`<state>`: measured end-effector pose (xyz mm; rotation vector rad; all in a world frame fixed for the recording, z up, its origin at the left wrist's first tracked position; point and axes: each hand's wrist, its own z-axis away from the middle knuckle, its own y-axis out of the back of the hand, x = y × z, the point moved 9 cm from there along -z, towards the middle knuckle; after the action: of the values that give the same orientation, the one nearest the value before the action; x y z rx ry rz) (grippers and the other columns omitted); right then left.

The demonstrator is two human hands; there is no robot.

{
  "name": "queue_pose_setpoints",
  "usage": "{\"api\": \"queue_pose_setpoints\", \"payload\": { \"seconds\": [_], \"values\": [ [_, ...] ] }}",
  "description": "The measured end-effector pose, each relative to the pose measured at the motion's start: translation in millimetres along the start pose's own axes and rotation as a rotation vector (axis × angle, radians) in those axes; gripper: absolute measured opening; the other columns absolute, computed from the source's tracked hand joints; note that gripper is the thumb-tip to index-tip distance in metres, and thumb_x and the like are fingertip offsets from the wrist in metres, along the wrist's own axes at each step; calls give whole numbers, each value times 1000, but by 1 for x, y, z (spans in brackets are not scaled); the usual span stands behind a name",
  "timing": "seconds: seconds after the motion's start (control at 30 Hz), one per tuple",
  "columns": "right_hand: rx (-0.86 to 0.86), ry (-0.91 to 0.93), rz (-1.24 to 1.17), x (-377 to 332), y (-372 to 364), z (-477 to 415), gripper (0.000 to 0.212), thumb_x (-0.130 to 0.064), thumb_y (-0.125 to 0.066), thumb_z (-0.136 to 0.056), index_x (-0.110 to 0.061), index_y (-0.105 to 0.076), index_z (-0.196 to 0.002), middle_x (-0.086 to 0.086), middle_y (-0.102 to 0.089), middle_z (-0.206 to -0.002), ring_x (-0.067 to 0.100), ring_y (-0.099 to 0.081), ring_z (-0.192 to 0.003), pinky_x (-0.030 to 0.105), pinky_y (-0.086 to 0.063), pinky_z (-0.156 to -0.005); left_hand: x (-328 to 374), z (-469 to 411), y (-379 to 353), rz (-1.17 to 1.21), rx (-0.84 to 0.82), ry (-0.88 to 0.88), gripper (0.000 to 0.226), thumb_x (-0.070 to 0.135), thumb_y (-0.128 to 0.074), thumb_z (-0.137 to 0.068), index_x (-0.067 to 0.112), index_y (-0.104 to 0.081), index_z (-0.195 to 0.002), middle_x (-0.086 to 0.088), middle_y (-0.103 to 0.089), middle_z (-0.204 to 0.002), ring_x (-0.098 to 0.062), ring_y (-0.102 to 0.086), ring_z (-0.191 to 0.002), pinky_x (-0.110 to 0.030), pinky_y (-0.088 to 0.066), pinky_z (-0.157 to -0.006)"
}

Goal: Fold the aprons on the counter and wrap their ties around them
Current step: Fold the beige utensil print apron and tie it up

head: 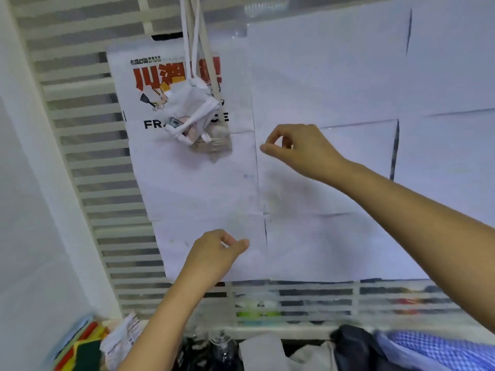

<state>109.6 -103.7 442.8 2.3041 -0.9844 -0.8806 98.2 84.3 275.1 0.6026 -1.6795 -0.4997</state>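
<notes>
Slatted wall (88, 145): fills the back and left. I am looking up at it, not down at the work, so whatever I reach for low down I reach for half-blind.
Paper sheets (334, 76): cover the wall behind both my hands. A careless swing could catch a loose edge and tear it.
Counter (281, 329): only its far edge shows, at the bottom of my view.
Aprons: I take them to be the heap along that far edge, with blue checked cloth (434, 349) at the right end, dark cloth (351, 344) touching it and grey cloth (262, 352) in the middle. None is folded, and the ties are out of sight. Pulling one out could drag its neighbours or knot the ties.
Hanging bundle (192, 113): white, slung on white straps (191, 36) in front of a poster (150, 108), just left of my right hand. A knock would set it swinging.
Right hand (302, 151): raised, thumb and forefinger drawn together. I cannot tell whether anything thin is between them.
Left hand (211, 253): raised lower down, fingers loosely curled, holding nothing, well above the heap.
</notes>
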Motion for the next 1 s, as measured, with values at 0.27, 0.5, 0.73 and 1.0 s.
{"api": "queue_pose_setpoints", "payload": {
  "seconds": [0.27,0.5,0.73,1.0],
  "values": [
    [-622,-179,192,133,-133,189,42,-39,-62,-89,-19,-53,-124,4,-51,-117,22,-53,-105,31,-43,-87,-95,45,-127,37,-271,193,25,27,-74,-81,20,-51,-87,3,-54,-86,-13,-52,-79,-20,-37,-58],
    [-1013,-509,201,231,-226,379,74,-47,-65,-84,-21,-31,-145,11,-31,-144,33,-31,-132,43,-34,-108,-220,113,-230,9,-547,558,47,27,-79,-77,13,-50,-111,-4,-53,-124,-17,-52,-102,-24,-43,-80],
    [-1261,-477,267,240,-267,503,98,-69,-57,-78,-27,-11,-153,6,13,-160,32,18,-145,61,3,-113,-307,198,-286,-309,-616,842,134,64,-80,-58,7,-1,-150,-18,-6,-155,-38,-10,-143,-48,-21,-115],
    [-1247,-435,255,246,-268,526,93,-64,-53,-85,-29,0,-153,4,17,-159,28,16,-146,56,8,-114,-302,215,-273,-425,-192,853,78,43,-76,-72,22,-40,-138,-12,-35,-140,-33,-34,-127,-47,-34,-102]
  ]
}}
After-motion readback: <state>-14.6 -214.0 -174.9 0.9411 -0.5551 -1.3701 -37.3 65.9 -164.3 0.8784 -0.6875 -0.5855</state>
